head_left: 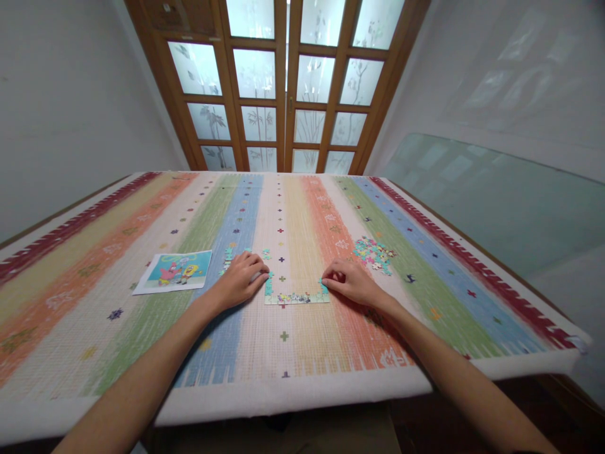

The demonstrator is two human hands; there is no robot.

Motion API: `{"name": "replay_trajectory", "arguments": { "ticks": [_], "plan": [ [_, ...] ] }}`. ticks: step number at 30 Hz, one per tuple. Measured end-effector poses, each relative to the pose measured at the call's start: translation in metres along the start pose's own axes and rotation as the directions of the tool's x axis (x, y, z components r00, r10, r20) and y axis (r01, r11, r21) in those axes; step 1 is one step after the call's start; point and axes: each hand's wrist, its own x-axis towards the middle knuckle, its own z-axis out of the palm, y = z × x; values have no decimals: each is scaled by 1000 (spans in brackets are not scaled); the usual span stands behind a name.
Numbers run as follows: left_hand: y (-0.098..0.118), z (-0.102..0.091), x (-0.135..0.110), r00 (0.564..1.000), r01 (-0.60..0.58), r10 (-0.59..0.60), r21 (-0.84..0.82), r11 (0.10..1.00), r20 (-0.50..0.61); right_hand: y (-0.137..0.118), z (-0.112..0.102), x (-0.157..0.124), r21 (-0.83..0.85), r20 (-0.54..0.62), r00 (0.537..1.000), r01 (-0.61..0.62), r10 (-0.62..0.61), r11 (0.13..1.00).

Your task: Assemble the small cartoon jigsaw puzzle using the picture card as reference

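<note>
A partly joined jigsaw puzzle (295, 299) lies on the striped cloth between my hands: a bottom row with short teal columns rising at its left and right ends. My left hand (242, 277) is curled, its fingertips pinched at a puzzle piece (269, 282) on top of the left column. At the right column, my right hand (353, 281) pinches a teal puzzle piece (324, 285), largely covered by the fingers. Loose pieces (228, 257) lie behind my left hand, partly hidden by it. Another small teal group (266, 254) sits just beyond its fingertips.
A heap of loose puzzle pieces (373, 253) lies beyond my right hand. To the left is a printed cartoon picture (161, 282). The table (302, 353) has a striped cloth with a white front edge. Wooden glazed doors (286, 113) stand behind it, and a glass panel (496, 202) leans at right.
</note>
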Motion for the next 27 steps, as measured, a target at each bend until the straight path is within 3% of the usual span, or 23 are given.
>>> {"name": "replay_trajectory", "arguments": {
  "ticks": [19,27],
  "plan": [
    [1,2,1,1000,26,-26,-7,1000,-16,-1,0,2,-1,15,1000,-17,17,1000],
    [-1,2,1,999,-28,29,30,999,-23,1,0,1,-2,12,1000,-13,13,1000]
  ]
}}
